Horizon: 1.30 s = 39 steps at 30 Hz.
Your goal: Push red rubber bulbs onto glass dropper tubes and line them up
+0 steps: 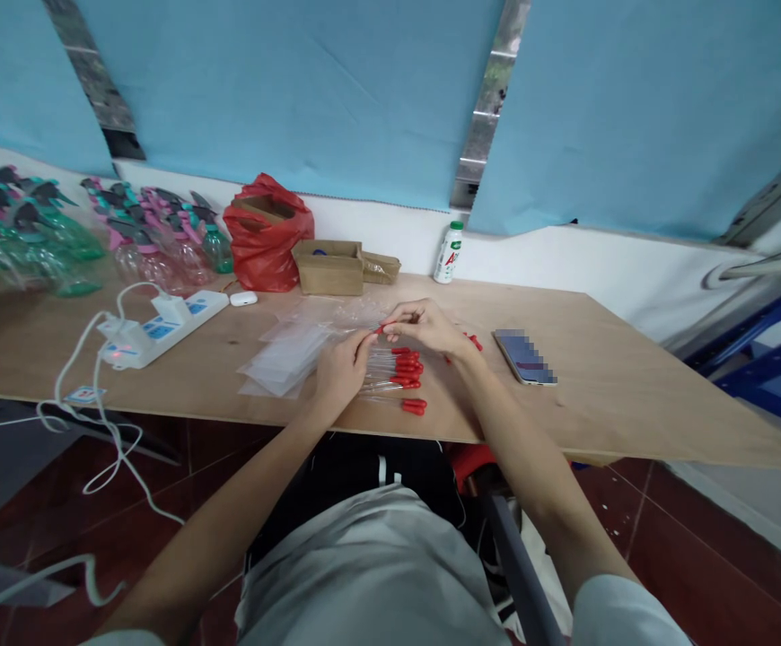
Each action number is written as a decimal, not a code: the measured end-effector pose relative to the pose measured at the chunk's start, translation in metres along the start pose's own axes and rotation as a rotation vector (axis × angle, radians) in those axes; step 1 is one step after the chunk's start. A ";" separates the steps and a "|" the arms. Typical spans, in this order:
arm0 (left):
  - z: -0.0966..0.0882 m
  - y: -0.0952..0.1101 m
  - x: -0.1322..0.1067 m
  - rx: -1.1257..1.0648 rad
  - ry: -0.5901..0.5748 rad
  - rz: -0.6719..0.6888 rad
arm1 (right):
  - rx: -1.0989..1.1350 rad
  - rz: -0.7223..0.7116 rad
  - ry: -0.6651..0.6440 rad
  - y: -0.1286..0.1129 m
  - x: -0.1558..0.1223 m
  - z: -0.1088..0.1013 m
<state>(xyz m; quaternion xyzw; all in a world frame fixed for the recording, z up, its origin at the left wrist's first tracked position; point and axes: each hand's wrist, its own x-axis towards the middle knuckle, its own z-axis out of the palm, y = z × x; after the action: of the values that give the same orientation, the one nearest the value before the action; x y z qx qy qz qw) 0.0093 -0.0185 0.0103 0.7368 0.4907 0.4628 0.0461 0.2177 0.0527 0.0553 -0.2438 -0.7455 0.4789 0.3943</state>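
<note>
Over the middle of the table, my left hand and my right hand meet with fingertips pinched on a dropper. Its red rubber bulb shows between them, while most of its tube is hidden. Just below my hands lies a row of droppers with clear tubes and red bulbs pointing right. One pair of bulbs sits apart, nearer the table edge. More red bulbs show beside my right wrist. Clear plastic bags are spread to the left of my left hand.
A phone lies to the right. Along the back stand a white bottle, a cardboard box and a red plastic bag. At left are a power strip with trailing cables and several spray bottles.
</note>
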 end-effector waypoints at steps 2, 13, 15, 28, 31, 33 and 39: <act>0.000 0.000 0.000 -0.003 0.043 0.011 | 0.008 -0.024 0.027 0.002 0.001 0.001; -0.002 0.003 -0.001 -0.051 0.157 0.081 | 0.162 -0.017 0.084 0.007 0.007 0.012; -0.001 0.003 -0.001 -0.088 0.164 0.096 | 0.223 -0.005 0.092 0.009 0.008 0.013; -0.001 0.001 -0.001 0.116 0.015 -0.120 | -0.251 0.019 0.010 0.002 -0.001 0.002; 0.001 0.001 -0.001 0.142 -0.032 -0.107 | -0.284 0.038 -0.060 0.006 -0.001 -0.003; 0.002 0.001 -0.002 0.137 -0.058 -0.092 | -0.266 0.052 -0.103 0.010 0.000 -0.006; 0.006 -0.007 -0.001 0.114 -0.013 -0.073 | -0.375 0.085 -0.151 0.017 0.000 -0.016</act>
<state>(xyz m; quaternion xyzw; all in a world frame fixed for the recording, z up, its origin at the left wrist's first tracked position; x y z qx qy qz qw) 0.0094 -0.0132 0.0027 0.7227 0.5425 0.4275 0.0242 0.2305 0.0683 0.0434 -0.3077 -0.8381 0.3649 0.2643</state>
